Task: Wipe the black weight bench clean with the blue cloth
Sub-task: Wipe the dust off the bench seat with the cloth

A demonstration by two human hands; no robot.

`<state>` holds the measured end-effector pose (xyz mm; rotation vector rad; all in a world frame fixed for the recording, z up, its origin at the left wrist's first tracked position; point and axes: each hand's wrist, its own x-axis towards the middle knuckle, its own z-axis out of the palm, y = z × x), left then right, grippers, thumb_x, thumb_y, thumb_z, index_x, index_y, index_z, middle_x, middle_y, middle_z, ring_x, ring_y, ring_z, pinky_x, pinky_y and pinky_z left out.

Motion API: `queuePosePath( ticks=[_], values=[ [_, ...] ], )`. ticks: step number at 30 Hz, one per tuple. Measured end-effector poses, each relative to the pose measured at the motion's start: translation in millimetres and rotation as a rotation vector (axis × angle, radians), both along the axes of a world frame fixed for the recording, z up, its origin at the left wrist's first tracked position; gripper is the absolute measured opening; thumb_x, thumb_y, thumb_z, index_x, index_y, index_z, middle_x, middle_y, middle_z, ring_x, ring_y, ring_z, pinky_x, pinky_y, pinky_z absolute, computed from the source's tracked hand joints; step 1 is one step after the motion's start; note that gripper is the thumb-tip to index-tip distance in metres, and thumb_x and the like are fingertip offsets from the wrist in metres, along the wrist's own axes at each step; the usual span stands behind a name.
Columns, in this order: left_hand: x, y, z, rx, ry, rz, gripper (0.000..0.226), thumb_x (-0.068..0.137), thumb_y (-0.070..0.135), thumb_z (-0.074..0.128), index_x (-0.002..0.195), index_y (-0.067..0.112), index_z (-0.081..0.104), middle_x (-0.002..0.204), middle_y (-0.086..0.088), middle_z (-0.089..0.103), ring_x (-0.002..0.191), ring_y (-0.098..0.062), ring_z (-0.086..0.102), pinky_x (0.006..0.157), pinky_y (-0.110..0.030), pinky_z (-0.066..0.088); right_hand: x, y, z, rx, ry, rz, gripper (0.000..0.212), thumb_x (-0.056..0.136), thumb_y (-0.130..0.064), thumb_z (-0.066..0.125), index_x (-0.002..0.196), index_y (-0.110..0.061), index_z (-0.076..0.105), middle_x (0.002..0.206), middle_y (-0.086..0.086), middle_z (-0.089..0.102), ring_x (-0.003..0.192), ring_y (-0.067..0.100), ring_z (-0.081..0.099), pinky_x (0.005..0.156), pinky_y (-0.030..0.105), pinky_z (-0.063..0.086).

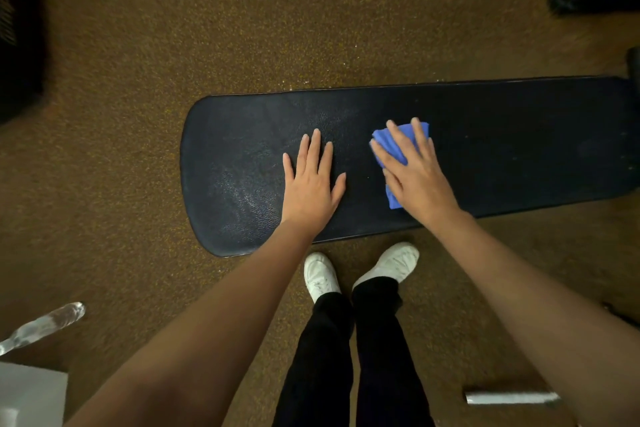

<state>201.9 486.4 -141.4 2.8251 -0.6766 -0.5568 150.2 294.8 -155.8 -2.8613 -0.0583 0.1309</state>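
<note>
The long black padded weight bench with its grained leather-like cover [485, 135] is lying across the view, its long axis running left to right; its rounded end is pointing left and its other end is running out of view at the right edge. It is standing on speckled brown carpet-like flooring [173, 28].

The left hand [311, 184] is resting palm down on the bench pad, fingers straight and slightly spread, holding nothing. The right hand [414, 170] is pressing flat on the crumpled blue cloth [384, 142], fingers straight and fanned over it. The cloth is lying on the bench pad near its middle, just right of the left hand, and is showing beyond the fingertips on the far side and beside the thumb on the left.

Near the bench's near edge, two white shoes [322, 276] below black trouser legs [346, 357] are standing on the floor. A clear plastic bottle [45, 324] is lying at the near left, and a short silvery tube [510, 397] is lying at the near right.
</note>
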Motion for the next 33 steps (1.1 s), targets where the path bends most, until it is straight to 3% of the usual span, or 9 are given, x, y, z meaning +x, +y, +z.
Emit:
queuePosePath(
  ticks=[5,12,18,23,27,33],
  values=[
    [7.1,-17.2,2.0,-0.033,0.002,-0.002,0.056,0.097,0.037,0.034,0.145,0.01,0.024,0.156,-0.011,0.009,0.144,-0.026,0.003,0.113,-0.052,0.007,-10.9,21.2,2.5,0.031,-0.004,-0.309,0.053,0.091,-0.013,0.051,0.142,-0.016,0.038,0.154,0.014,0.022,0.14,0.046,0.007,0.109,0.06,0.015],
    [11.0,-24.2,0.1,-0.05,0.019,0.026,0.052,0.098,0.029,0.036,0.144,0.009,0.026,0.155,-0.01,0.012,0.144,-0.024,0.006,0.112,-0.052,0.009,-4.0,8.3,-2.6,-0.002,-0.046,-0.005,0.058,0.083,-0.01,0.061,0.138,-0.015,0.044,0.15,0.015,0.031,0.137,0.048,0.017,0.106,0.06,0.022],
    [15.0,-15.6,4.1,-0.031,0.019,0.032,0.051,0.097,0.025,0.035,0.144,0.009,0.025,0.156,-0.009,0.011,0.144,-0.024,0.005,0.113,-0.051,0.008,-5.9,36.0,2.4,0.09,-0.062,-0.384,0.052,0.087,-0.007,0.053,0.138,-0.014,0.044,0.151,0.015,0.029,0.139,0.046,0.012,0.107,0.061,0.02],
    [24.0,-2.9,4.7,-0.036,0.007,0.077,0.05,0.096,0.021,0.036,0.143,0.008,0.027,0.155,-0.01,0.012,0.143,-0.025,0.007,0.112,-0.052,0.009,-58.1,70.0,-4.6,0.044,-0.111,0.026,0.056,0.078,-0.008,0.063,0.132,-0.016,0.051,0.146,0.012,0.039,0.135,0.046,0.024,0.104,0.058,0.024],
    [24.6,5.0,5.5,-0.047,0.015,0.097,0.05,0.096,0.02,0.037,0.143,0.008,0.027,0.155,-0.01,0.012,0.144,-0.025,0.006,0.112,-0.052,0.009,-28.3,47.0,-6.4,0.027,-0.128,0.271,0.065,0.068,-0.005,0.076,0.129,-0.017,0.055,0.141,0.012,0.046,0.13,0.047,0.034,0.099,0.062,0.032],
    [17.7,17.9,4.0,-0.04,0.022,0.12,0.049,0.097,0.022,0.035,0.144,0.01,0.025,0.156,-0.008,0.012,0.144,-0.023,0.005,0.113,-0.051,0.008,36.1,29.4,-4.6,0.034,-0.108,-0.005,0.054,0.079,-0.003,0.064,0.131,-0.013,0.053,0.144,0.015,0.041,0.133,0.05,0.027,0.103,0.062,0.027]
  ],
)
